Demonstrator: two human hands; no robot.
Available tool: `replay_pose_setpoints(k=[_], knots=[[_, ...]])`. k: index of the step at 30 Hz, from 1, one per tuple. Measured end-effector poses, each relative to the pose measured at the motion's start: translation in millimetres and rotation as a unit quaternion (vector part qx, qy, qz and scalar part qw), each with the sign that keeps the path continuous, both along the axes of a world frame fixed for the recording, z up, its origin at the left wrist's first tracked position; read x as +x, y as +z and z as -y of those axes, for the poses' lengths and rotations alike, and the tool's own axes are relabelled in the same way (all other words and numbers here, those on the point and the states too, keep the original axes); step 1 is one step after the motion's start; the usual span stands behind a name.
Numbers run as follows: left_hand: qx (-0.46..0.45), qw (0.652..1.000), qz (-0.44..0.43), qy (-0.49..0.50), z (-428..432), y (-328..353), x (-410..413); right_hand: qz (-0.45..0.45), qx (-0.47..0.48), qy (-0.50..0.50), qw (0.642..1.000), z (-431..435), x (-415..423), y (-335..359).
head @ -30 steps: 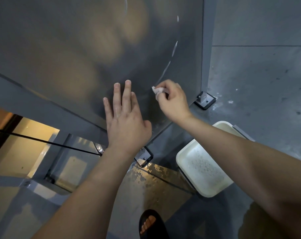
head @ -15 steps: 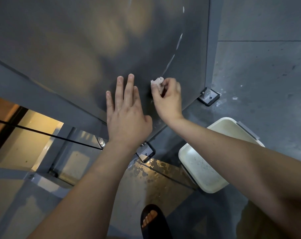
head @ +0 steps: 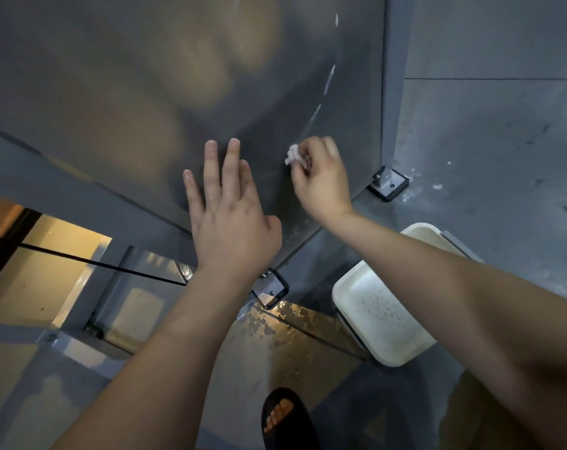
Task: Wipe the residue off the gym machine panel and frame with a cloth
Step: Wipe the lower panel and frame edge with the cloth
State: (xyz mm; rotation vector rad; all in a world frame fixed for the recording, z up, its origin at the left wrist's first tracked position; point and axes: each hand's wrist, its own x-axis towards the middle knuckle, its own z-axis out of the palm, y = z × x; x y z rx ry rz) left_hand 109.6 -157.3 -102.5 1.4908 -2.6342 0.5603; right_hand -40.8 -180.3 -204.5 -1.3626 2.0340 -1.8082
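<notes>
A large grey machine panel fills the upper left of the head view, with a thin whitish streak of residue running down near its right edge. My right hand pinches a small crumpled white cloth and holds it against the panel just below the streak. My left hand lies flat on the lower panel with fingers straight and wet. The grey upright frame post stands right of the panel on a bolted foot.
A white rectangular tub of soapy water sits on the floor under my right forearm. A second bolted foot is below my left wrist. The floor there is wet. My sandalled foot is at the bottom.
My right hand with the cloth moved left and up across the panel, then back to the right. My left hand stayed pressed flat in the same place.
</notes>
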Motion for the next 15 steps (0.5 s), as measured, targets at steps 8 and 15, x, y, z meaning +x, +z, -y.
replay_pose_setpoints(k=[8,15], knots=[[0.005,1.000,0.015,-0.010,5,-2,7,0.012,-0.057,-0.078,0.995,15,-16,21],[0.008,1.000,0.002,-0.007,7,-6,3,0.093,-0.044,-0.157,0.982,24,-50,39]])
